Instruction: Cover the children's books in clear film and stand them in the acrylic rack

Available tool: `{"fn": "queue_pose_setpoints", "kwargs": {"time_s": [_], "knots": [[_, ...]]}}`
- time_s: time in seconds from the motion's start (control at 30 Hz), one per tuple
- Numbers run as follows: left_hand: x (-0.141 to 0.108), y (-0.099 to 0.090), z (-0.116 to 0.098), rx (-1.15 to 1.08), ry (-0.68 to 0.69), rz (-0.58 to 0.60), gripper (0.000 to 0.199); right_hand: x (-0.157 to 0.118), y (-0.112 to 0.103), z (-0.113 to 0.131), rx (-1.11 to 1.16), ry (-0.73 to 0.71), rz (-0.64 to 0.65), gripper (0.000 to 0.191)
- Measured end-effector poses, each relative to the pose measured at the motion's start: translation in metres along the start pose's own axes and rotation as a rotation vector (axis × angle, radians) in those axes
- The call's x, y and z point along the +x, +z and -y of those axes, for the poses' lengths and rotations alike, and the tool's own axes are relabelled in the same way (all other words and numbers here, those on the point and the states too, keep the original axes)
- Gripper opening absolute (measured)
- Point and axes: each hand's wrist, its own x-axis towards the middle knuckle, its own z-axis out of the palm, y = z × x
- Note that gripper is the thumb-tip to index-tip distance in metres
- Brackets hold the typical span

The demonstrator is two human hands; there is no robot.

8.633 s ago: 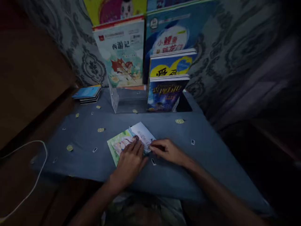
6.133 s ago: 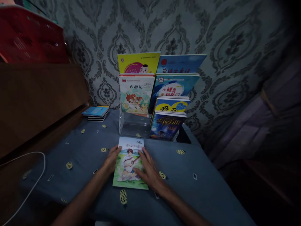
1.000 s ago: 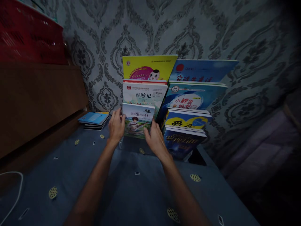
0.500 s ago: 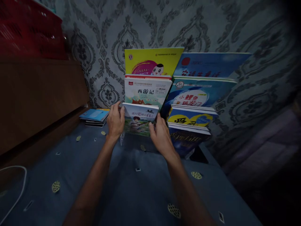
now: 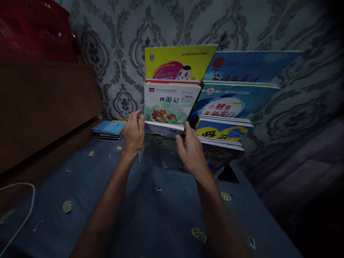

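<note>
A small paperback book (image 5: 161, 138) with a painted cover sits in the front row of a clear stand, its top edge tipped toward me. My left hand (image 5: 133, 132) is closed on its left edge, thumb at the top corner. At the right corner, my right hand (image 5: 190, 148) grips the same book between thumb and fingers. Directly behind it stands a white book (image 5: 169, 100) with a green picture, and behind that a taller yellow book (image 5: 177, 62). To the right rise blue books (image 5: 242, 68), a teal book (image 5: 228, 98) and yellow-and-blue books (image 5: 223, 129).
A low stack of thin books (image 5: 109, 129) lies left of my left hand, beside a brown wooden cabinet (image 5: 48, 104). On top of that is a red basket (image 5: 34, 32). A white cable (image 5: 30, 200) curls at the left on the blue patterned cloth (image 5: 150, 215).
The front book has tipped toward me and sunk lower, so more of the white book's cover shows behind it. Both hands have stayed on its edges. The view has shifted slightly.
</note>
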Motion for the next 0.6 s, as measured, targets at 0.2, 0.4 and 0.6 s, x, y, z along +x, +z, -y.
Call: {"fn": "queue_pose_setpoints", "kwargs": {"time_s": [0.2, 0.4, 0.6], "knots": [[0.0, -0.001, -0.003, -0.06, -0.009, 0.026, 0.051, 0.001, -0.002, -0.001, 0.047, -0.001, -0.003, 0.062], [0.0, 0.014, 0.043, -0.335, -0.273, 0.022, 0.054, 0.003, -0.015, 0.017, 0.183, -0.057, -0.175, 0.054], [-0.016, 0.022, 0.135, 0.349, -0.553, 0.259, 0.031, -0.009, -0.036, 0.06, 0.481, -0.067, -0.501, 0.033]]}}
